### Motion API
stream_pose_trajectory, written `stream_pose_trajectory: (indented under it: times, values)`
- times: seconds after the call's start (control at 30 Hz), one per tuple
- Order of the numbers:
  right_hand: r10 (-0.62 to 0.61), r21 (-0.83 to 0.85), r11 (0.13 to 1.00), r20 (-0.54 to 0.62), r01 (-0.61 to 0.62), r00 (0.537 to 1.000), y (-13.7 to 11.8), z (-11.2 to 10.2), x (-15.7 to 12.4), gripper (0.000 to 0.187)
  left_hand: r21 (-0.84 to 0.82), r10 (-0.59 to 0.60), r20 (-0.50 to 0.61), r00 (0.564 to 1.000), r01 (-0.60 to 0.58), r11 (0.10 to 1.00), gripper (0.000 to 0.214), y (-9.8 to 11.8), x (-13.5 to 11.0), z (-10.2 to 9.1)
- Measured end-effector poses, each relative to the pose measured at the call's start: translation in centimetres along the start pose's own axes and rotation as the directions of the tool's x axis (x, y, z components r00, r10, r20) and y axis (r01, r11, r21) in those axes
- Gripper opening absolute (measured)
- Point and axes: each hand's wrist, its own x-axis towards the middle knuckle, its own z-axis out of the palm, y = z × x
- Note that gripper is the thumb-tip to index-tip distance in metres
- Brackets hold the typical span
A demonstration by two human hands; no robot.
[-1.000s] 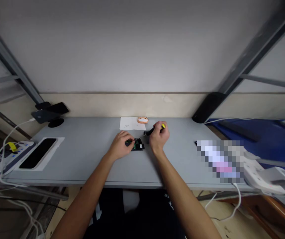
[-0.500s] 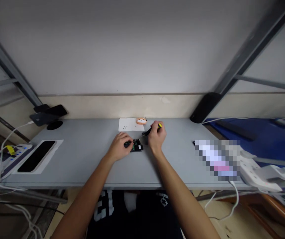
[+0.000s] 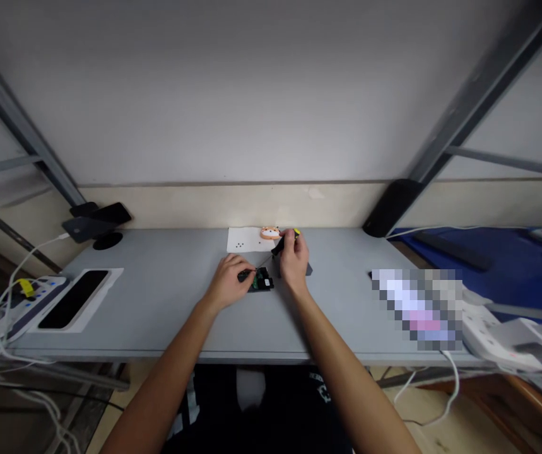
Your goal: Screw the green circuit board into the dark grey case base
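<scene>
While the left hand [image 3: 227,282] stays pinching the circuit board [image 3: 262,279], the right hand [image 3: 293,260] has tilted its gripped screwdriver [image 3: 284,242] steeper.

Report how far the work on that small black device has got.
Done: several tiny screws lie on the white paper. In hand: the left hand steadies the opened device; the right hand angles a screwdriver into it. Left: cannot tell.

The flat grey desk [image 3: 157,296] looks smooth and matt. The white square sheet [image 3: 245,239] is thin paper. The black-and-yellow screwdriver [image 3: 284,241] has a plastic handle. The black rectangular phone [image 3: 72,298] shows a glossy glass face.
</scene>
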Motion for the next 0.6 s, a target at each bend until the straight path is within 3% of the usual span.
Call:
stream_pose_trajectory:
  times: [0.23, 0.6]
  values:
    - [-0.078, -0.123, 0.99, -0.112, 0.064, 0.991, -0.11, -0.24, 0.08, 0.047, 0.001, -0.052, 0.156, 0.986, 0.052, 0.999, 0.051, -0.05, -0.45, 0.22]
    - [-0.171, -0.219, 0.966, -0.149, 0.136, 0.974, -0.49, -0.61, -0.42, 0.043, -0.082, -0.07, 0.23, 0.971, 0.091, 0.992, 0.052, 0.39, -0.29, -0.08]
